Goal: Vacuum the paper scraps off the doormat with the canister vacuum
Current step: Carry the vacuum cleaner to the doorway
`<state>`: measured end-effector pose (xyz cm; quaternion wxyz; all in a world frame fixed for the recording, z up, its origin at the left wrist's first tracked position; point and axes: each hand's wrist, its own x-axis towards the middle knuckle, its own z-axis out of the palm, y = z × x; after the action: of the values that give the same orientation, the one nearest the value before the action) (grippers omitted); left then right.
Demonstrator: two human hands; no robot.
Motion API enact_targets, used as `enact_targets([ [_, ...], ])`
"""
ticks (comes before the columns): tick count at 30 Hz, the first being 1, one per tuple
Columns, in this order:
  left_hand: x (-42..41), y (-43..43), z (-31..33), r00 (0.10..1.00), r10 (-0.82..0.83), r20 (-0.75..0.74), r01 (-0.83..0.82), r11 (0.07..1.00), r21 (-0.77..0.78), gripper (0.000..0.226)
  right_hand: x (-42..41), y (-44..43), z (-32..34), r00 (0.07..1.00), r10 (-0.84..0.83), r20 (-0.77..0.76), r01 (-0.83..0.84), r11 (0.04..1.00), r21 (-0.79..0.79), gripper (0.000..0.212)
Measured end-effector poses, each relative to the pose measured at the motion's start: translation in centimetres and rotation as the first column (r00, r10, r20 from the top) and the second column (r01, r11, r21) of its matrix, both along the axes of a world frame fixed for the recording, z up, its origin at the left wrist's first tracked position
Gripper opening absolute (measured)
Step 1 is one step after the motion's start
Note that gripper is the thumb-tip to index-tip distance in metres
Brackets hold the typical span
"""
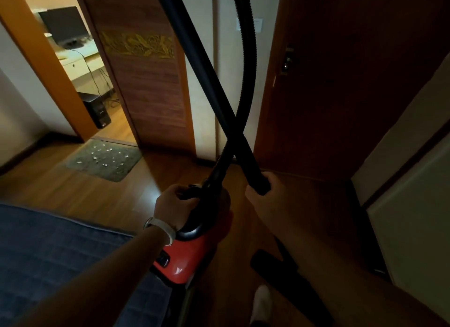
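Observation:
A red canister vacuum (192, 251) with a black top hangs low in the middle of the view. My left hand (174, 205) grips its black carry handle. My right hand (265, 192) holds the lower end of the rigid black wand (194, 51), which slants up to the left. The ribbed black hose (246, 58) rises from the canister and crosses the wand. A grey doormat (80, 163) lies ahead on the left before an open doorway, with several white paper scraps (107, 156) scattered on it. The black floor nozzle (280, 273) lies on the floor near my foot.
Wood floor (73, 190) runs between me and the mat. A dark blue quilted bed or sofa (48, 265) fills the lower left. A dark closed door (341, 83) stands on the right, a carved wooden door (151, 83) beside the doorway. A desk, monitor and computer tower (96, 110) sit beyond.

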<state>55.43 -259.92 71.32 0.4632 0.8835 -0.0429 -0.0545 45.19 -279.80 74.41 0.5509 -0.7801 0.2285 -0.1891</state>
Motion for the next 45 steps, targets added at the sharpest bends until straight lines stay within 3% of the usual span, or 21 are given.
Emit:
enact_targets([
  [6,8.5,-3.7,-1.7,0.997,0.068,-0.035,-0.069,0.998,-0.014,0.022,11.2,-5.0,-3.1,0.994,0.110,0.002,-0.109,0.987,0.117,0.023],
  [10,13.3,-7.6,-1.3,0.989,0.146,-0.015,-0.147,0.989,-0.016,0.034,18.7,-8.9,-3.6,0.978,0.209,-0.011,-0.207,0.974,0.094,0.016],
  [14,18.8,-10.7,-0.7,0.959,0.282,0.040,-0.283,0.959,0.017,0.024,25.4,-12.8,-2.5,0.957,0.289,0.016,-0.290,0.955,0.066,0.023],
  [22,27.5,-12.9,0.6,0.901,0.429,0.059,-0.429,0.903,-0.008,0.027,37.2,-15.4,-0.7,0.902,0.426,0.063,-0.428,0.904,0.013,0.022],
  [36,48.0,-6.4,-5.0,0.837,0.543,-0.062,-0.546,0.837,-0.044,0.030,61.4,-8.3,-3.2,0.831,0.556,-0.032,-0.553,0.817,-0.166,0.017],
  [45,61.7,2.7,-3.0,0.761,0.646,-0.052,-0.648,0.761,-0.034,0.027,77.0,-0.1,-2.1,0.776,0.625,-0.084,-0.631,0.771,-0.085,0.024],
])
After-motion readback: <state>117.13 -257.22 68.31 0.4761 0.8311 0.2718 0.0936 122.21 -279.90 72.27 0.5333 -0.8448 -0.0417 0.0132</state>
